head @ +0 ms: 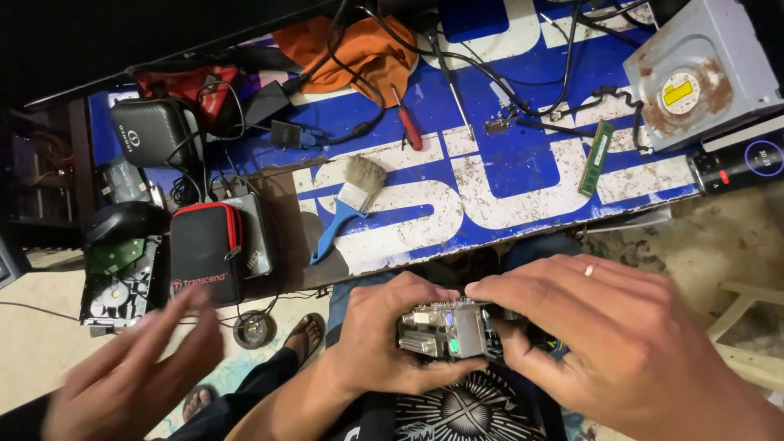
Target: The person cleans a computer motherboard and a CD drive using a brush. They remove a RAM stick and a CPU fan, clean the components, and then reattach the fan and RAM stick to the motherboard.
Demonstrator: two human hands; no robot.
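Both hands meet low in view, left hand (384, 335) curled closed, right hand (604, 327) arched over with fingertips pinching.

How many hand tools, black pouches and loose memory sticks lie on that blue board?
Brush with a blue handle: 1
Red-handled screwdriver: 1
Black pouches, one plain and one red-trimmed: 2
Green memory stick: 1
Total: 5

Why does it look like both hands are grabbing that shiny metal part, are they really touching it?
Touching. The head view shows the left hand wrapped under the metal computer part, and the right hand gripping its other end.
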